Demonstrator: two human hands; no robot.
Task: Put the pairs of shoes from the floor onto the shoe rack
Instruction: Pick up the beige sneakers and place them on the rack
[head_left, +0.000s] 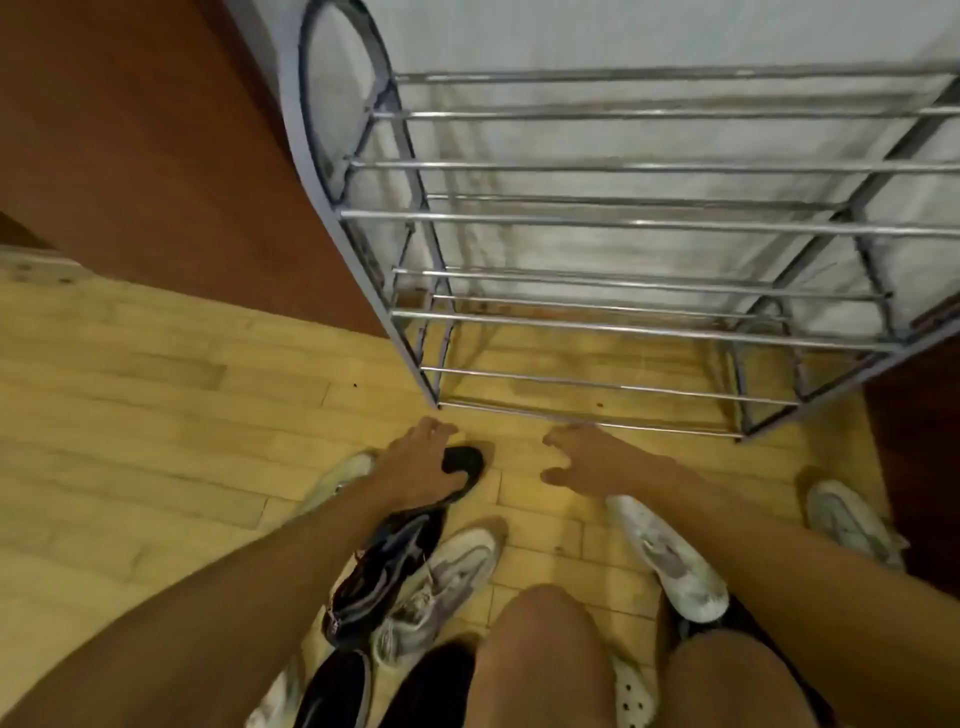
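Ok, left hand (421, 462) was at centre frame, fingers curled round the toe end of the dark sneaker (384, 566), which lay on the wooden floor (156, 415). Right hand (587, 460) sat just right of it, fingers spread and loosely bent, holding nothing. Shoe rack (623, 223) filled the upper right, bare metal bars, no shoes on it. Other shoes were all on the floor: grey-white sneaker (441, 587) touching the dark one, white shoe (670, 566) under the right forearm, pale sneaker (847, 519) at far right, white clog (631, 696) at the bottom edge.
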